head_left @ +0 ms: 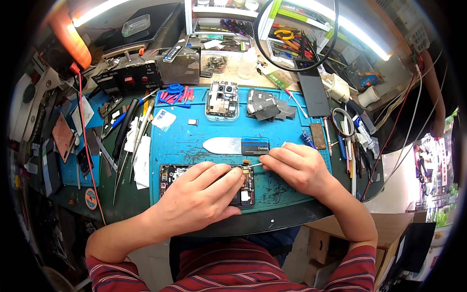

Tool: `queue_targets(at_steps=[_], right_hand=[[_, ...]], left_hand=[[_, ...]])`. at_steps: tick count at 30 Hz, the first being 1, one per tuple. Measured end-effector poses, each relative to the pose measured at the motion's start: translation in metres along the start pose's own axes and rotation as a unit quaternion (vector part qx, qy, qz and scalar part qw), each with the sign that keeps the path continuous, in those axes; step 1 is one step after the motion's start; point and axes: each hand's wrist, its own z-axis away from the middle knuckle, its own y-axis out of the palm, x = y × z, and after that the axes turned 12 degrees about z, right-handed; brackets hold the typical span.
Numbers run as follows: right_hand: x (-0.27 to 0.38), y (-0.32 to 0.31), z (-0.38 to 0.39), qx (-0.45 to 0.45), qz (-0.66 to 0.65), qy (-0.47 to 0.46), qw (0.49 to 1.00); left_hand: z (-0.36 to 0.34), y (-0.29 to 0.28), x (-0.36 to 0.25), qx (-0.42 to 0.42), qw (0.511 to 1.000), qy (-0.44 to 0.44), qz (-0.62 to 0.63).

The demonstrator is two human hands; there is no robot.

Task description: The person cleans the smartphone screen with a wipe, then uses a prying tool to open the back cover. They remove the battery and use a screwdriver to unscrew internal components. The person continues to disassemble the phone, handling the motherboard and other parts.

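An opened phone (pixel 247 186) with its inner parts bared lies on the blue work mat (pixel 194 141), near the mat's front edge. My left hand (pixel 197 197) reaches across it and holds it down, fingertips on its far right part and thumb by the near edge. Much of the phone's middle is hidden under that hand. Between thumb and fingers my right hand (pixel 299 168) pinches a thin silver metal tool (pixel 254 165). The tool's tip meets the phone's upper right, close to a small brownish-orange part (pixel 247 161). Its exact kind cannot be made out.
A flat metal pry blade (pixel 221 145) lies just beyond the phone. Farther back are a tray with phone boards (pixel 222 100) and a pile of dark flat pieces (pixel 267 106). Tweezers (pixel 127 158) and other tools crowd the left; a tape roll (pixel 343 121) and pens the right.
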Motion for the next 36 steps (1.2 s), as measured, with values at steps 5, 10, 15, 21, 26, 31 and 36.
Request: queue_targets(at_steps=[5,10,15,21,26,31,36], right_hand=[[0.005,0.004,-0.005,-0.015,-0.003,0.004,1.0],[0.011,0.006,-0.016,-0.024,0.011,-0.009,1.0],[0.015,0.008,-0.014,-0.029,0.025,0.008,0.999],[0.016,0.013,-0.011,-0.055,0.023,0.022,0.998],[0.018,0.013,-0.015,-0.062,0.025,0.013,0.998],[0.017,0.014,-0.018,-0.084,0.023,0.006,0.996],[0.013,0.008,-0.013,-0.096,0.04,0.033,0.994]], left_hand=[[0.0,0.001,0.0,-0.005,1.0,0.001,-0.001],[0.001,0.003,0.0,-0.008,1.0,0.001,-0.003],[0.001,0.004,0.0,-0.01,1.0,0.001,-0.002],[0.001,0.003,0.0,-0.005,1.0,0.01,-0.011],[0.001,0.003,0.0,0.003,1.0,0.011,-0.015],[0.0,0.0,0.0,0.028,0.999,0.024,-0.031],[0.0,0.0,-0.004,0.024,0.999,-0.011,-0.025]])
